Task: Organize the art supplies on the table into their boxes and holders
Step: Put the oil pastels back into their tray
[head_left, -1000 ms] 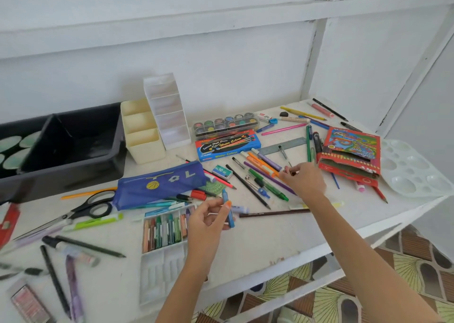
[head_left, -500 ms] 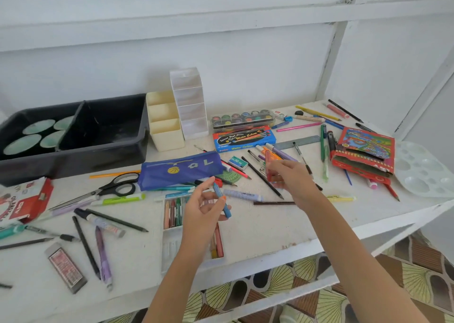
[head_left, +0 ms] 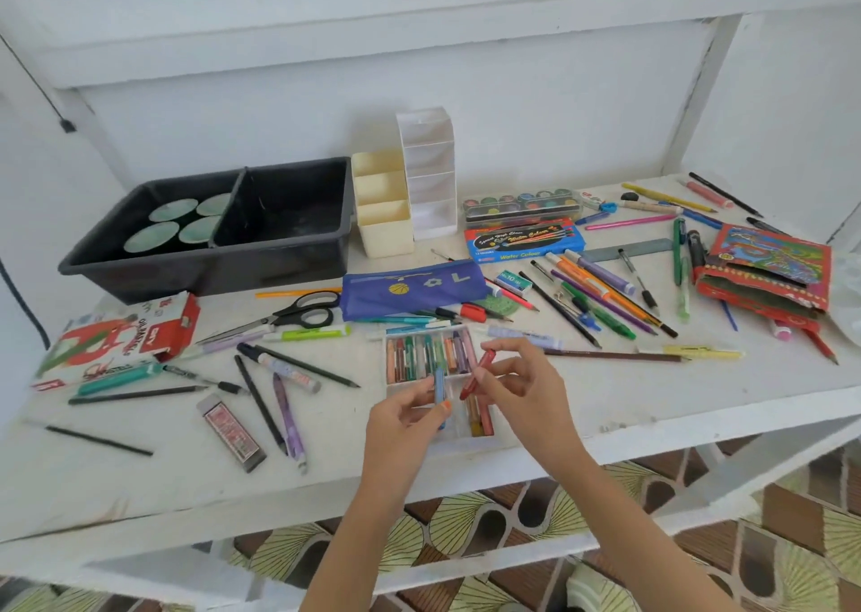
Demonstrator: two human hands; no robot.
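Note:
A clear plastic crayon tray (head_left: 390, 381) lies near the table's front edge, its far row filled with several oil pastels. My left hand (head_left: 410, 418) pinches a blue crayon (head_left: 439, 384) upright over the tray's near half. Just right of it, my right hand (head_left: 529, 385) pinches a red crayon (head_left: 476, 371), tilted, over the tray's right side. Both hands hide much of the tray's near row. A blue pencil pouch (head_left: 412, 287) lies behind the tray. Cream (head_left: 382, 211) and white (head_left: 431, 176) tiered holders stand at the back.
A black two-part bin (head_left: 261, 257) sits at back left. Scissors (head_left: 289, 318), pens and pencils lie scattered left of the tray. A red pastel box (head_left: 121, 339) is far left. Watercolour boxes (head_left: 524, 239), markers and a red pencil box (head_left: 764, 269) fill the right side.
My right hand came back from the markers on the right with a red crayon, to beside my left hand over the tray. The camera turned left.

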